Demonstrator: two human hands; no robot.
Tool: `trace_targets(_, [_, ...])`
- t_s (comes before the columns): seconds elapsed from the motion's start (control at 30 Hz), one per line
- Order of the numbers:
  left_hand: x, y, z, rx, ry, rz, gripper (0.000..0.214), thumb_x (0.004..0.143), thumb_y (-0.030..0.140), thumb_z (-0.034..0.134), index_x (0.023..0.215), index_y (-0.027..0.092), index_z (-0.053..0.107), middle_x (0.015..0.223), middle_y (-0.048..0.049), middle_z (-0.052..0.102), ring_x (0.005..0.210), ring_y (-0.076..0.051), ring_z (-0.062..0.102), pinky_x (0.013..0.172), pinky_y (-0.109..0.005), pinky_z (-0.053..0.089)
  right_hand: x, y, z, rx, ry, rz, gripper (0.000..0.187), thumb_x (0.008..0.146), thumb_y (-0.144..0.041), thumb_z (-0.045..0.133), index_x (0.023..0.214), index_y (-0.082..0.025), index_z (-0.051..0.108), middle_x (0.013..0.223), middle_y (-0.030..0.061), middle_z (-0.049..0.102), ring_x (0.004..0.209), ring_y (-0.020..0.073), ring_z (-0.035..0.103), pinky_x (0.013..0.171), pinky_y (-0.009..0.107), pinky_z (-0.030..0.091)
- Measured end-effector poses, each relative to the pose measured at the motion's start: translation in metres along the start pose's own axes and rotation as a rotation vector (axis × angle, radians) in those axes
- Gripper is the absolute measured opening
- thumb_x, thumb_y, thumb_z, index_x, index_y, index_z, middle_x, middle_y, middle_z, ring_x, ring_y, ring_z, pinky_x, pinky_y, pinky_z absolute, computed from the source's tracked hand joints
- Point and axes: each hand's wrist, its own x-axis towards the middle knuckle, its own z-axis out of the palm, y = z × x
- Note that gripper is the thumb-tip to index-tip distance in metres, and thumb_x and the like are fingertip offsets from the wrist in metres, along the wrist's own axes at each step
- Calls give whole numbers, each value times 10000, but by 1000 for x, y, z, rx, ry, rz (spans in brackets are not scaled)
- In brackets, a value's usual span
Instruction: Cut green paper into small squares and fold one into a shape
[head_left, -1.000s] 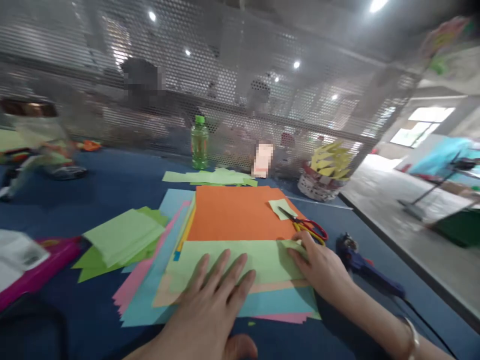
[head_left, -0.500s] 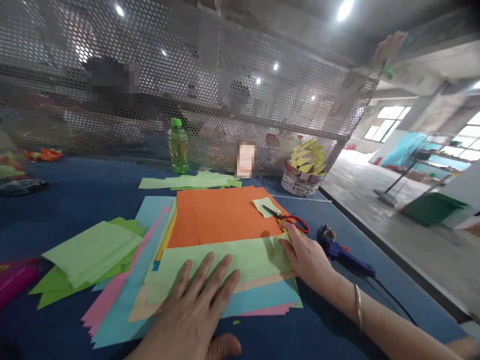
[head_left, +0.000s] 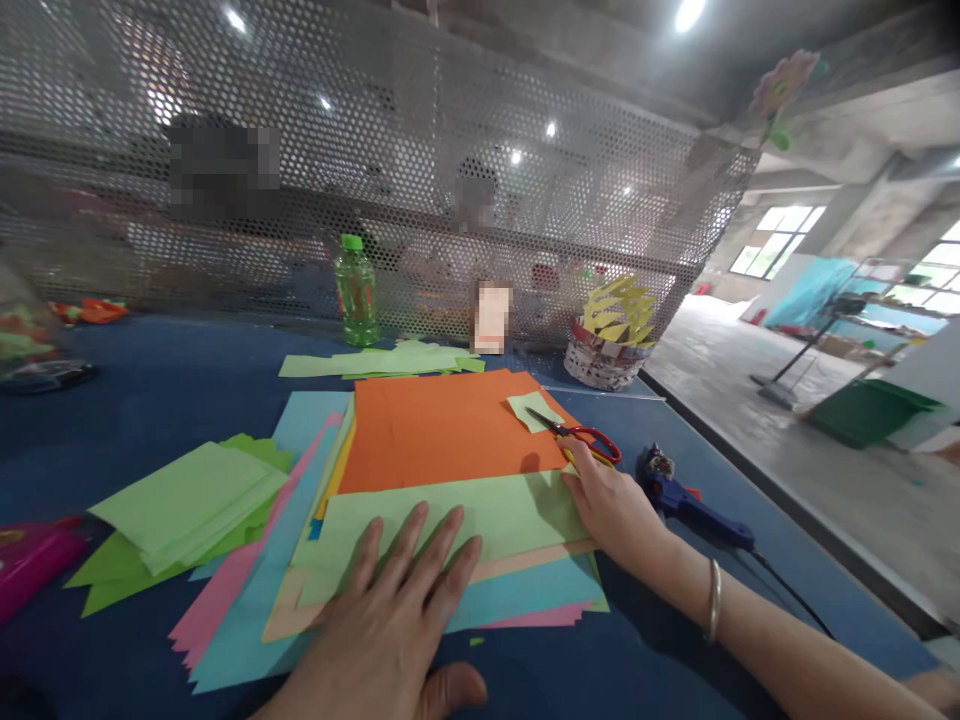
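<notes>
Little change over the last second: the view has steadied, both hands stay put. Left hand [head_left: 397,610] lies flat, fingers spread, pressing the green sheet [head_left: 450,520] atop the paper stack [head_left: 247,610]. Right hand [head_left: 611,505] pinches the sheet's right corner, just beside the scissors [head_left: 581,437]. Glue gun [head_left: 690,505] near. The sheet seems held ready for folding. No readable writing; bottle [head_left: 356,290] label illegible.

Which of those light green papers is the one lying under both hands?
The light green sheet at the near edge of the stack, overlapping the orange sheet. The left hand lies flat on it; the right hand touches its right end.
</notes>
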Motion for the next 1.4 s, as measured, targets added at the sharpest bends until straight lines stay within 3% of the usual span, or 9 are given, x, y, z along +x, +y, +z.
trace_targets(0.2, [1,2,-9,-62,-71,-19,773,910,670,361,1532,347,36,1587,-64,191,1420,-475,201,1049,-743,195,2,-1,0,-35,-9,11,417,988,-173,368,1402,-130,340,924,114,731,806,253,716,639,293,471])
trace_targets(0.43, [5,9,-28,-176,-181,-79,670,911,691,306,1498,451,91,1597,-60,150,1424,-486,134,1006,-806,164,-1,-1,2,-79,3,54,387,999,-220,348,1381,-159,364,1102,136,707,799,251,722,600,303,474])
trace_targets(0.53, [8,11,-33,-209,-208,-104,661,902,711,280,1494,463,123,1599,-57,141,1428,-480,106,1007,-815,130,-3,-1,-3,-187,93,57,395,989,-255,389,1372,-159,380,1178,145,660,825,256,707,611,316,478])
trace_targets(0.63, [10,14,-35,-223,-203,-121,659,893,724,273,1492,470,164,1601,-53,137,1436,-462,92,1022,-804,113,-6,-16,-14,-296,282,-57,426,968,-230,442,1380,-137,388,1220,175,598,993,291,638,794,381,476])
trace_targets(0.7, [11,15,-36,-222,-201,-129,664,890,727,283,1492,454,214,1596,-65,177,1441,-449,93,1033,-796,103,-9,-37,-19,-278,322,-214,408,972,-228,436,1373,-162,406,1241,168,573,1039,297,594,886,432,437])
trace_targets(0.8, [10,17,-38,-208,-193,-133,679,898,717,279,1495,393,280,1575,-91,258,1453,-420,75,1060,-772,79,-16,-72,-18,-119,141,-445,443,952,-212,454,1390,-179,391,1213,132,570,1013,265,573,876,411,448])
trace_targets(0.9, [8,17,-38,-197,-162,-122,680,910,703,262,1498,363,296,1581,-90,241,1461,-398,51,1084,-745,69,-20,-89,-10,-9,49,-477,498,930,-195,455,1418,-170,359,1246,128,543,1060,272,536,902,429,446])
trace_targets(1.23, [5,14,-44,-125,-237,-151,669,914,686,284,1489,346,321,1576,-79,230,1441,-423,177,1067,-733,175,-20,-52,-3,-77,60,-376,471,999,-286,388,1454,-169,361,1385,142,499,1188,285,483,993,436,410])
trace_targets(1.4, [-14,0,-36,-75,-130,-167,651,911,682,320,1452,331,410,1537,-78,337,1401,-409,316,1070,-674,260,-25,-33,-3,-96,73,-364,464,1001,-296,379,1440,-146,389,1396,141,496,1204,285,478,1002,435,425])
